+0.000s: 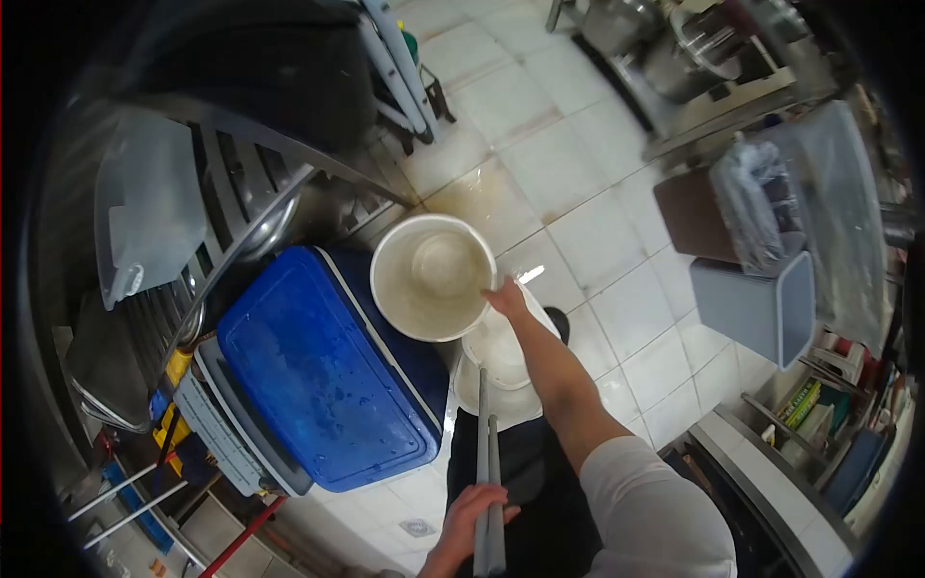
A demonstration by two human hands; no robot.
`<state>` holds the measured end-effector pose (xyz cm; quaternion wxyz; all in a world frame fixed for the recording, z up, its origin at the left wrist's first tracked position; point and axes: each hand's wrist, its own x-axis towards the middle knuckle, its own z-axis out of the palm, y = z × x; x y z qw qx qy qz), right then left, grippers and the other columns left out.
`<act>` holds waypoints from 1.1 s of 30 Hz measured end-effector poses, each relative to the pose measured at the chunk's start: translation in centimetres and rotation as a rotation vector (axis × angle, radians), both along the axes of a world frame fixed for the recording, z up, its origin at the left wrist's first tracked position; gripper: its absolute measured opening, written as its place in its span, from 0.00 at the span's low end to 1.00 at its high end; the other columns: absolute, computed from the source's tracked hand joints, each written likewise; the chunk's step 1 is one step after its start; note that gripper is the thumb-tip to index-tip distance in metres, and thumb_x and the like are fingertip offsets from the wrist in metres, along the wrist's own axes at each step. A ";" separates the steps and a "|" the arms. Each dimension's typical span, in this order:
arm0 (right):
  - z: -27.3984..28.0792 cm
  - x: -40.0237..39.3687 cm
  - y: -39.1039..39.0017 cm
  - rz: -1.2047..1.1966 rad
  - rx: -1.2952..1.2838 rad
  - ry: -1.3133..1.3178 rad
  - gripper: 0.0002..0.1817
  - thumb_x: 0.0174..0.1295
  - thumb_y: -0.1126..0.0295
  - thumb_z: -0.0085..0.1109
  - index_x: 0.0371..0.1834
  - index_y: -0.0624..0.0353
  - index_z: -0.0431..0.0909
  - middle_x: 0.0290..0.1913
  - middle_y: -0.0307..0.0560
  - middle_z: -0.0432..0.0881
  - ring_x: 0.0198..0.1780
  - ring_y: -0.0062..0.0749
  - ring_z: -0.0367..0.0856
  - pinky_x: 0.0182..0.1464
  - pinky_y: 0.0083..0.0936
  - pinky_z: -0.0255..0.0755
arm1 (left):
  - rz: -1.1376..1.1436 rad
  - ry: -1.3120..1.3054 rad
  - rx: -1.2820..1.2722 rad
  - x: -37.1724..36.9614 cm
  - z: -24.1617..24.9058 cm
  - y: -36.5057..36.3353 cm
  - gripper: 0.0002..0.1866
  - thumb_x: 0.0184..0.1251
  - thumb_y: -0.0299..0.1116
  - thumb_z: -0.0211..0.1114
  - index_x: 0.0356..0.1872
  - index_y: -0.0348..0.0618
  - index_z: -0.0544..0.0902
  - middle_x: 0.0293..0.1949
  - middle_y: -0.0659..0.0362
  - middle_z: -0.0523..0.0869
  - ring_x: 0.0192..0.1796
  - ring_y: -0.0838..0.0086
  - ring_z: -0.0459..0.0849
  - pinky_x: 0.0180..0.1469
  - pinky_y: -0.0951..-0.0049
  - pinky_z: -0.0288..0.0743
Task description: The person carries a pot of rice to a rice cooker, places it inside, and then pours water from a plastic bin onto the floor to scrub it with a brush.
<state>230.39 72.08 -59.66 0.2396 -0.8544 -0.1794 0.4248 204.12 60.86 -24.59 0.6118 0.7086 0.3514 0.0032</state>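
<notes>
My right hand (506, 297) is closed on the rim of a round white bucket (405, 328), with its thumb at the edge. The bucket has stained inner walls, and no contents can be made out in it. Below it stand other white bucket-like containers (501, 352), partly covered by my right arm. My left hand (470, 525) is wrapped around two long grey poles (488, 462) near my body. The far ends of the poles reach the lower white containers; what is on those ends cannot be seen.
A blue-lidded cooler (318, 376) stands left of the buckets, beside a metal rack (241, 183). The tiled floor (540, 135) looks wet near the buckets. To the right are a grey bin (747, 308) and a brown box (684, 207). A ladder leg (400, 72) stands ahead.
</notes>
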 end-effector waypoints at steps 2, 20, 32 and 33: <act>-2.6 0.6 2.3 -0.082 -0.026 0.165 0.29 0.55 0.58 0.61 0.56 0.67 0.73 0.55 0.72 0.77 0.60 0.60 0.75 0.62 0.43 0.69 | 0.175 0.116 -0.036 1.4 0.3 -0.9 0.14 0.43 0.21 0.71 0.34 0.44 0.82 0.36 0.56 0.84 0.42 0.61 0.83 0.47 0.67 0.75; -4.1 29.1 -16.1 -0.691 -0.042 0.332 0.33 0.60 0.64 0.59 0.64 0.76 0.61 0.52 0.62 0.77 0.44 0.47 0.83 0.39 0.45 0.81 | -0.336 0.088 -0.035 15.6 -6.2 17.4 0.07 0.63 0.35 0.54 0.32 0.47 0.80 0.37 0.58 0.82 0.42 0.66 0.82 0.51 0.68 0.70; 10.7 7.7 5.6 -0.787 0.442 1.489 0.28 0.70 0.53 0.52 0.62 0.62 0.63 0.47 0.57 0.77 0.44 0.41 0.81 0.47 0.34 0.79 | -0.635 0.219 -0.228 28.2 -8.3 30.0 0.09 0.64 0.36 0.56 0.30 0.46 0.81 0.31 0.62 0.80 0.33 0.77 0.79 0.29 0.77 0.71; 9.8 7.3 7.4 -0.753 0.515 1.381 0.24 0.71 0.57 0.51 0.58 0.67 0.66 0.44 0.56 0.78 0.41 0.40 0.81 0.45 0.33 0.80 | -0.520 0.311 -0.382 28.6 -8.2 30.8 0.06 0.62 0.34 0.60 0.35 0.45 0.82 0.35 0.61 0.81 0.35 0.76 0.80 0.31 0.76 0.73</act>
